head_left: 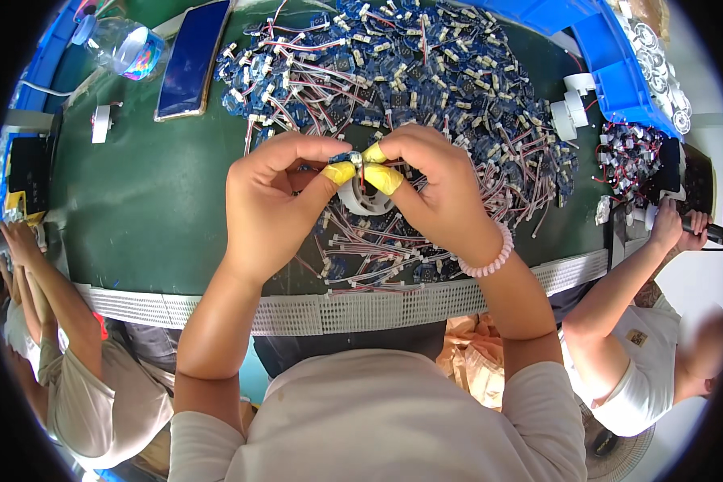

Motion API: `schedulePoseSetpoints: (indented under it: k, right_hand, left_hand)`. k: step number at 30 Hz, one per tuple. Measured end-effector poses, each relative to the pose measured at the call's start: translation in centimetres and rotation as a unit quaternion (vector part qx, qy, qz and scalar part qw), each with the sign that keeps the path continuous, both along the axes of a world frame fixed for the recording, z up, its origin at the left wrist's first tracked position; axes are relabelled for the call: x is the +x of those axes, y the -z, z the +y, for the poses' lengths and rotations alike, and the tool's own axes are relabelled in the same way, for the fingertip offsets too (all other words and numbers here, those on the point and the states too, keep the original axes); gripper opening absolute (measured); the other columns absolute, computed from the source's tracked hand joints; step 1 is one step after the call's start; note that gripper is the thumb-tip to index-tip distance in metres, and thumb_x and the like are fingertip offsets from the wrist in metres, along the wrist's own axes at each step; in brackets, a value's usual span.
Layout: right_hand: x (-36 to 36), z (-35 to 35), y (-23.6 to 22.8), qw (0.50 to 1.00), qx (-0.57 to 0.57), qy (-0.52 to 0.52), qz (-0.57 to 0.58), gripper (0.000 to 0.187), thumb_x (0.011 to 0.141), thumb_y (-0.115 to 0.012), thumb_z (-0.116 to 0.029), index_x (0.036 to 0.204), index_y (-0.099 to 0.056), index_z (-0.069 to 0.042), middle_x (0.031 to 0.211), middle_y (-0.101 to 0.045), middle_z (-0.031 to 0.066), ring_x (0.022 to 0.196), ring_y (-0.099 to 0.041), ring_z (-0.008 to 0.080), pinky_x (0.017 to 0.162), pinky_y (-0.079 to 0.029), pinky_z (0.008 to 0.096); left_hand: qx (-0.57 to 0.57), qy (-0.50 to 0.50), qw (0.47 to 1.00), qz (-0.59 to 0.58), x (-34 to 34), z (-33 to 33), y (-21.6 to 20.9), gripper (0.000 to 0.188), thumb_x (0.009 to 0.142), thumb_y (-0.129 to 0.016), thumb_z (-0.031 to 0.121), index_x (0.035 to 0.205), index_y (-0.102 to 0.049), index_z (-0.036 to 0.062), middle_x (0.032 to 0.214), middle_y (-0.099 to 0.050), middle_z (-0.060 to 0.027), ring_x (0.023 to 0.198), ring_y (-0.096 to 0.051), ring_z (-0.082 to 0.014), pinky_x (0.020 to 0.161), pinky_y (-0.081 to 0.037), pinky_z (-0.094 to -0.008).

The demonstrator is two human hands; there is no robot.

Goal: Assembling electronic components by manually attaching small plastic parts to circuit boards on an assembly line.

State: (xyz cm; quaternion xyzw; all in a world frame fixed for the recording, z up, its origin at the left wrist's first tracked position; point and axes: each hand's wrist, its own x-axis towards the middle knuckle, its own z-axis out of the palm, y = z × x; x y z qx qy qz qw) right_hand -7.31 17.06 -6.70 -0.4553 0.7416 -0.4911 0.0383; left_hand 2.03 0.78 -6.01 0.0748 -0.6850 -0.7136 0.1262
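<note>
My left hand (pixel 275 197) pinches a small blue circuit board (pixel 344 158) between its thumb and a fingertip. From the other side, my right hand (pixel 434 181) closes thumb and forefinger at the same spot, on what looks like the board's connector and wires. Yellow tape covers several of the fingertips. Just below them is a round white plastic housing (pixel 367 200), partly hidden by the fingers. Whether it is held or rests on the table cannot be told. Behind my hands spreads a big heap of blue circuit boards (pixel 450 76) with white connectors and red-and-white wires.
A phone (pixel 193 60) and a clear plastic bottle (pixel 124 50) lie at the far left of the green table (pixel 145 209). White round parts (pixel 569 112) stand by a blue bin (pixel 618 76) at right. Co-workers sit on both sides, a forearm (pixel 627 281) at right.
</note>
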Motion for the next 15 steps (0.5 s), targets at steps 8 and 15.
schedulePoseSetpoints:
  k: [8,15]
  right_hand:
    - [0.77,-0.39,0.22,0.999,-0.041,0.022,0.001,0.015,0.073,-0.066,-0.006,0.086,-0.058,-0.005,0.079,-0.060,0.0087,0.072,-0.057,0.0276,0.065,-0.040,0.0353]
    - [0.64,-0.21,0.39,0.998,-0.053,0.014,-0.014,0.017,0.071,-0.065,-0.004,0.086,-0.058,-0.004,0.079,-0.060,0.0086,0.073,-0.057,0.0278,0.067,-0.041,0.0353]
  left_hand:
    - [0.039,0.013,0.999,-0.006,0.00,-0.38,-0.25,0.021,0.077,-0.062,-0.013,0.096,-0.065,-0.0029,0.088,-0.062,-0.0066,0.081,-0.061,-0.0115,0.073,-0.051,-0.0228]
    - [0.043,0.033,0.998,-0.018,-0.10,-0.83,-0.16,0.023,0.077,-0.061,-0.015,0.095,-0.066,-0.0028,0.088,-0.063,-0.0069,0.081,-0.061,-0.0109,0.071,-0.051,-0.0224]
